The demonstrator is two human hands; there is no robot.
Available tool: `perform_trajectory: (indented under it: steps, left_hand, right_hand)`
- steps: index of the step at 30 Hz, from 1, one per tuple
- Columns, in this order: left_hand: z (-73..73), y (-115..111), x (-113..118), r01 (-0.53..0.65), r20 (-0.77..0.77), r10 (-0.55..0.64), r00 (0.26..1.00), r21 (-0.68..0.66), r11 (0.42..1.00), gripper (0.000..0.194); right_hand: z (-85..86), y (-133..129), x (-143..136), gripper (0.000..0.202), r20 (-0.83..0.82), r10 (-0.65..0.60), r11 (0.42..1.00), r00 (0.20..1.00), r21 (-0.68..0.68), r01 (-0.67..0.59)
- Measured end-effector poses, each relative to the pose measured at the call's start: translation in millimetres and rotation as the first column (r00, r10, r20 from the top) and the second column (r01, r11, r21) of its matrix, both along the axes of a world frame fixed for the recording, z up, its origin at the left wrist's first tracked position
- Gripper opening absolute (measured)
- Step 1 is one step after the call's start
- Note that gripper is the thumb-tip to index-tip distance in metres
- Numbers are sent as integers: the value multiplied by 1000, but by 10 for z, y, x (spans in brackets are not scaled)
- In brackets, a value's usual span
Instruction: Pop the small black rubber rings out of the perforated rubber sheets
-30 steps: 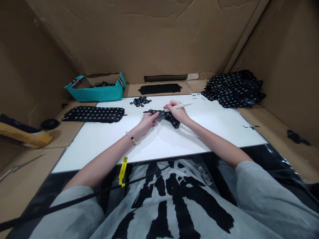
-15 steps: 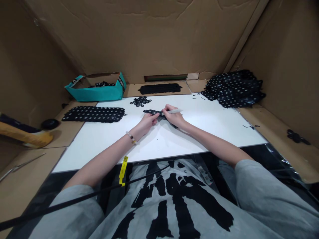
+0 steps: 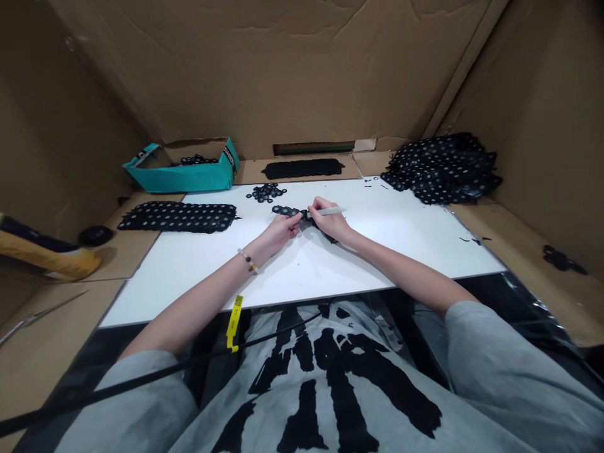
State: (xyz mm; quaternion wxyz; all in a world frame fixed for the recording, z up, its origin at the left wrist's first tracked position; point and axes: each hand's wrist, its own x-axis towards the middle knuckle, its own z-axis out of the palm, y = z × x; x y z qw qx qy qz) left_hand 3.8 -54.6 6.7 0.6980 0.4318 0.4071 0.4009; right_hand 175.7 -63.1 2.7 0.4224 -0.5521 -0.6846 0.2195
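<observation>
Bracing dotted black strip (image 3: 284, 211) | left grip (image 3: 279, 232) pinching it, likely against slipping | right grip (image 3: 331, 222) pinching white pen-shaped tool (image 3: 336, 209) for control

Workbench booth: cardboard walls (image 3: 292, 75), white work board (image 3: 189, 277).

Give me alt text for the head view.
The left hand pinches a dotted black strip over a white board; the right hand holds a white pen-like tool at it. Beyond lie loose black rings and a teal box; dotted black sheets flank them.
</observation>
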Motion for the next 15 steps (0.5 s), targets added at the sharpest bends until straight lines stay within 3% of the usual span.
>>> perform_trajectory:
  steps: [6,10,15]
  left_hand:
    - [1,31,25,-71,-64,71,995,2,997,22]
    - [-3,39,17,-91,-93,91,992,-2,996,22]
    - [-35,29,-4,-73,-108,77,991,42,996,25]
  right_hand:
    - [83,38,103,25,-52,48,999,998,19,-47]
    - [158,86,203,23,-64,54,995,996,-79,-59]
    - [195,103,186,23,-247,48,995,968,-71,-67]
